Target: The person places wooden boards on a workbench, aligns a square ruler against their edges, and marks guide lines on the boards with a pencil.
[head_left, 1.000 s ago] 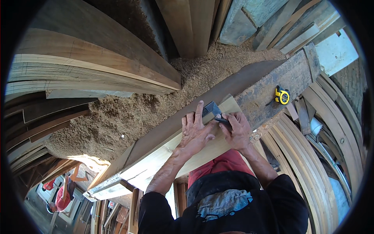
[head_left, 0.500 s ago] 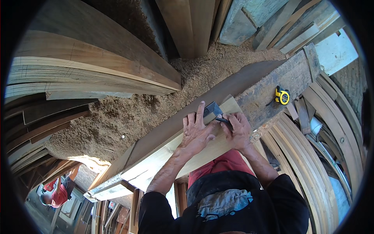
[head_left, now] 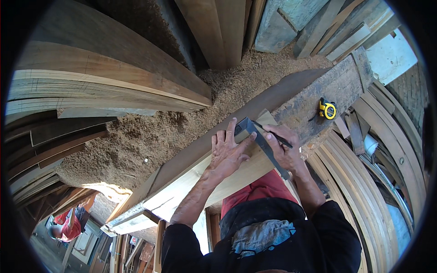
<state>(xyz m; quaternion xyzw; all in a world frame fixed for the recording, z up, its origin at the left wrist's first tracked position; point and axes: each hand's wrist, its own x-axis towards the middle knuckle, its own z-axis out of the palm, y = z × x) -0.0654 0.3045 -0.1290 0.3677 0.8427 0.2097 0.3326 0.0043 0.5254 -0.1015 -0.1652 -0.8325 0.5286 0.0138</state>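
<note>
A pale wooden board (head_left: 248,167) lies on the bench in front of me. Across it rests a dark metal try square (head_left: 274,159), its blade running from the board's far edge toward my body. My left hand (head_left: 225,152) holds the square down near its corner, fingers spread over the far edge and one digit pressing on the tool. A dark pencil (head_left: 283,140) is gripped in my right hand (head_left: 287,150), just right of the blade. Its tip lies close to the square's corner, at the far edge of the board.
On the worn bench beam (head_left: 314,102) sits a yellow and black tape measure (head_left: 327,109). Sawdust (head_left: 182,125) covers the ground beyond. Stacked planks (head_left: 114,77) stand far left, with curved timber (head_left: 359,191) at right. Another person (head_left: 70,227) is at the lower left.
The square's blade now shows lying across the board, where before mostly its corner end was visible. My right hand has shifted slightly right, and the pencil now points toward the far edge.
</note>
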